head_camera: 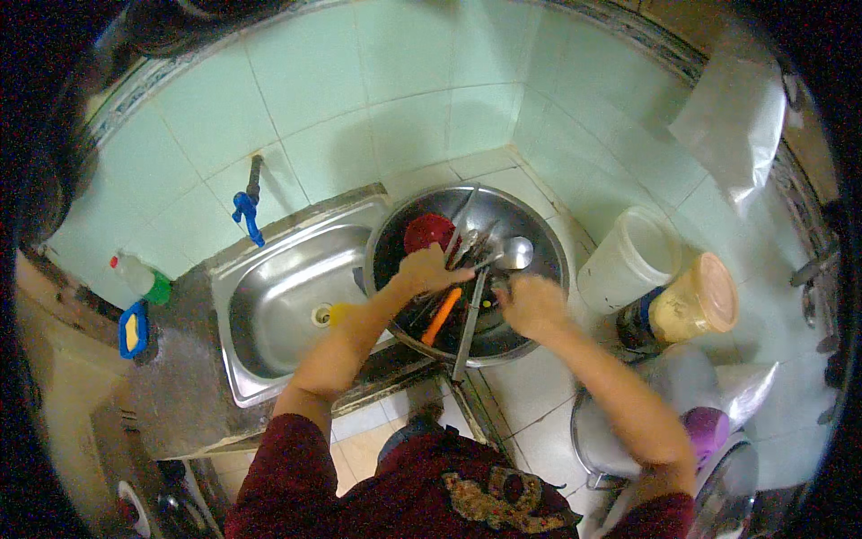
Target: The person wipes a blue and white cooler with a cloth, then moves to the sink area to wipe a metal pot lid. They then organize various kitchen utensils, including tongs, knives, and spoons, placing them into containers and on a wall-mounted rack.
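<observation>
A wide metal basin (564,273) stands before me, holding several utensils. My left hand (425,271) is over its left half, the thumb against the handle of a metal ladle (517,254). My right hand (537,306), blurred, is over the right side with its fingers curled; whether they hold something cannot be made out. Below my left hand lies an orange handle (442,316). A long metal utensil (470,330) leans across the front rim. Behind my left hand sits a red round item (431,232), partly covered by metal utensils.
Left of the basin is a steel sink (269,323), with a blue tap (249,215) on the tiled wall. A blue soap dish (133,330) and a bottle (141,277) stand farther left. To the right are a white plastic container (623,259), a lidded jar (697,303) and pots (603,431).
</observation>
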The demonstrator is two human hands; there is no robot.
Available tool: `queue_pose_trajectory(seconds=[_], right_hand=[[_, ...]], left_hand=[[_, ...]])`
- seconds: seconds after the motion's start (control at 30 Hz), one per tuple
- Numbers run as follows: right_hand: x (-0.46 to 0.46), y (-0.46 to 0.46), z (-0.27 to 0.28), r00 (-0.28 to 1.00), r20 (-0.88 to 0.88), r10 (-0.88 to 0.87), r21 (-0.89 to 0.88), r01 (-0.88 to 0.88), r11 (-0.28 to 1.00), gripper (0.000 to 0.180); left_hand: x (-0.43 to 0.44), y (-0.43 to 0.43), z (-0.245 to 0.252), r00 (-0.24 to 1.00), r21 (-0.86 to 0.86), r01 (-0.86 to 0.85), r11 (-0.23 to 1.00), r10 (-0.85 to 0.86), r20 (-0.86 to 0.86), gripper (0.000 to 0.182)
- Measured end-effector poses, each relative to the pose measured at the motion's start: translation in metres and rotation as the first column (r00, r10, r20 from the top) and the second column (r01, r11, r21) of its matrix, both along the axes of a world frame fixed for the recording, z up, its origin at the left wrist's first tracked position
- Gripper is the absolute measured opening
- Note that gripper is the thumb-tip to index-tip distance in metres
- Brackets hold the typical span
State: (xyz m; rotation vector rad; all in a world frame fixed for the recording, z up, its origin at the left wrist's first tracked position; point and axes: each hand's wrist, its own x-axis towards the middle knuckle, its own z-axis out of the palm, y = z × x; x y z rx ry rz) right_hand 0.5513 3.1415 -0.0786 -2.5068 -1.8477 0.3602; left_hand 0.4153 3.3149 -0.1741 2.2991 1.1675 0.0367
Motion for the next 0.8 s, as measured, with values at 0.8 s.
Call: queue_pose_trajectory(seconds=[0.8], right_hand=[[0.001, -0.003, -0.103, -0.332, -0.910, -0.246, -0.403, 0.580, 0.708, 0.020]], left_hand=[[-0.005, 0.020, -0.017, 0.918, -0.467, 0.223, 0.856, -0.023, 0.396, 0.085]])
